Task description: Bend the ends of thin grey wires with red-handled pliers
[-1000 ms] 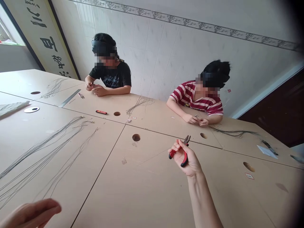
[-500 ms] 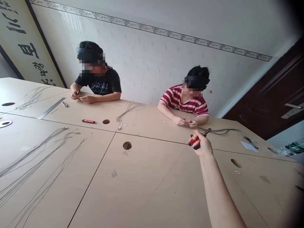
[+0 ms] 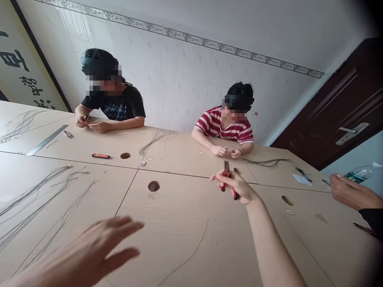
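Observation:
My right hand (image 3: 239, 187) holds pliers (image 3: 226, 169) with red and black handles, above the table's middle right. The pliers' jaws point away from me. My left hand (image 3: 101, 243), a little blurred, hovers low over the left part of the table with its fingers stretched out and nothing in it. Between my hands, a single thin dark cord (image 3: 196, 251) lies in a curve on the table. Left of my left hand lie bundles of long grey cords (image 3: 42, 187) with small metal ends.
Across the table (image 3: 167, 223) sit a person in black (image 3: 119, 105) and a person in a striped shirt (image 3: 221, 123), both handling small things. Another person's hand (image 3: 353, 191) shows at the right. A red-and-black box (image 3: 101, 156), a steel ruler (image 3: 48, 139) and round holes (image 3: 153, 186) are around.
My left hand has come into view at lower left. The pliers have moved left and now stand more upright. The single cord and another person's hand at the right have appeared.

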Motion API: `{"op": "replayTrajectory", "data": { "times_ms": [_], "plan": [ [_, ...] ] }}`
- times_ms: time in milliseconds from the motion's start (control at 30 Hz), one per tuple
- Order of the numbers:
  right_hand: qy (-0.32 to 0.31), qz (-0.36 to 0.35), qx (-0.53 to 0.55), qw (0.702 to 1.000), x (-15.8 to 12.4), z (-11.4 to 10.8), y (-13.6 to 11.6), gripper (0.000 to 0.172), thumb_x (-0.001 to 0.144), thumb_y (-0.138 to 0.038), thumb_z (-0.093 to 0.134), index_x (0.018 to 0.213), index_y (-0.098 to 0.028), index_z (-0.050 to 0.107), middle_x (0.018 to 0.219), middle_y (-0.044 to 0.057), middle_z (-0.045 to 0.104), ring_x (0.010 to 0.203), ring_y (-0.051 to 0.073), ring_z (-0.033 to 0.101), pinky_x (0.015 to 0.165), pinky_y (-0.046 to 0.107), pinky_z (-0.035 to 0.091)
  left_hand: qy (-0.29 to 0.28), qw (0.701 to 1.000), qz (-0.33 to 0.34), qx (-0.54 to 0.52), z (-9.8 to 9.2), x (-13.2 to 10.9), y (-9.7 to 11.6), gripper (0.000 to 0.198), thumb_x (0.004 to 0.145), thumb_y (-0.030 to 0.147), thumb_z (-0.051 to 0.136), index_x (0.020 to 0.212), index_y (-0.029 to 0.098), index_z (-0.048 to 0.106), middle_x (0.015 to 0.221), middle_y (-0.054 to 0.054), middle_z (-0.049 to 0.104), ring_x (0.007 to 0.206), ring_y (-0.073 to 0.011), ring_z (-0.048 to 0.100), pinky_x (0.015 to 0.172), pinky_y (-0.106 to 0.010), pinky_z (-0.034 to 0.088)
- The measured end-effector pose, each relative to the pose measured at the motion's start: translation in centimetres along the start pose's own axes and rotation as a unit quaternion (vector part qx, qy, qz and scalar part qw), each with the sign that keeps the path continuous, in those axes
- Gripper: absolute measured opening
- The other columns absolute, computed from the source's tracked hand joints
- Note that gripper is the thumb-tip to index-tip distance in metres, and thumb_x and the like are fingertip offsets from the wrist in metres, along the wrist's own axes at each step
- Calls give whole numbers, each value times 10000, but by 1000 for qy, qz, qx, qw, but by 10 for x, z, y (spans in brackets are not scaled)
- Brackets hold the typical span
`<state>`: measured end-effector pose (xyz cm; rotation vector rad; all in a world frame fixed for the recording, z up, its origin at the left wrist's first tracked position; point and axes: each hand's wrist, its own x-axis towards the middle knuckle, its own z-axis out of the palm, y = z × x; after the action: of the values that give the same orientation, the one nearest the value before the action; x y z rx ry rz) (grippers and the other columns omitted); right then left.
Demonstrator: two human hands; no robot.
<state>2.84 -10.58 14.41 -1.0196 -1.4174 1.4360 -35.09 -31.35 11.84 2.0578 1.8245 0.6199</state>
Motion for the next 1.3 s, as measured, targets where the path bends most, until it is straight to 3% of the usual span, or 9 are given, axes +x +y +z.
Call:
{"op": "replayTrajectory", "data": {
  "times_ms": [67,133,200,300,433,700,967,1100,1300],
  "plan": [
    [-70,-7,-29,997,-5,31,-7,220,707,-325,792,670,-138,682,711,61,688,584,122,534,571,258,433,24,999,38,-11,-22,46,36,416,790,599,614,1171,446,678,1211,9,684,1068,-302,649,940,-409,516],
    [-102,-24,-48,993,-7,58,-12,198,747,-326,762,686,-153,687,675,33,663,629,132,539,630,264,430,36,996,50,-58,-37,84,67,381,839,592,549,1091,364,720,1148,-17,704,899,-268,683,766,-363,562],
    [-117,-50,-74,989,-8,78,-15,203,778,-352,729,717,-166,677,658,4,605,662,139,534,651,265,415,77,988,26,-129,-40,110,87,403,875,586,494,1025,292,725,1111,-38,710,813,-238,678,640,-315,550],
    [-145,-71,-96,982,-10,95,-17,246,825,-387,674,700,-180,626,657,-15,515,711,148,505,692,277,391,71,968,-8,-239,-28,127,95,405,898,553,493,1058,243,698,1125,-61,703,916,-248,670,677,-301,543],
    [-161,-80,-90,980,-9,102,-17,243,841,-382,655,708,-188,594,698,-8,490,756,158,486,736,293,368,24,944,14,-328,-10,135,91,379,905,506,524,1135,241,665,1158,-64,697,1026,-243,646,827,-331,517],
    [-164,-59,-45,984,-6,110,-14,243,850,-379,651,737,-176,579,722,-12,460,719,131,403,704,273,351,-52,922,61,-378,0,141,99,283,914,423,549,1041,218,698,1050,-49,728,946,-211,650,815,-316,498],
    [-159,-64,-58,984,-11,113,-16,217,846,-402,639,865,-186,630,809,-4,530,804,153,458,754,271,375,-18,944,20,-330,9,146,114,136,852,295,596,845,224,712,861,6,730,735,-160,620,665,-271,465],
    [-132,-70,-81,985,-13,113,-17,203,855,-383,616,810,-185,605,748,-17,490,732,136,418,684,260,343,17,945,11,-325,13,147,116,133,847,264,576,814,224,700,846,10,727,743,-160,623,670,-276,461],
    [-105,-58,-112,987,-16,115,-15,181,875,-360,585,844,-181,597,756,-18,460,717,130,380,660,259,322,22,947,5,-319,16,146,118,150,860,277,550,816,236,688,870,10,723,769,-173,640,707,-296,484]
  ]
}}
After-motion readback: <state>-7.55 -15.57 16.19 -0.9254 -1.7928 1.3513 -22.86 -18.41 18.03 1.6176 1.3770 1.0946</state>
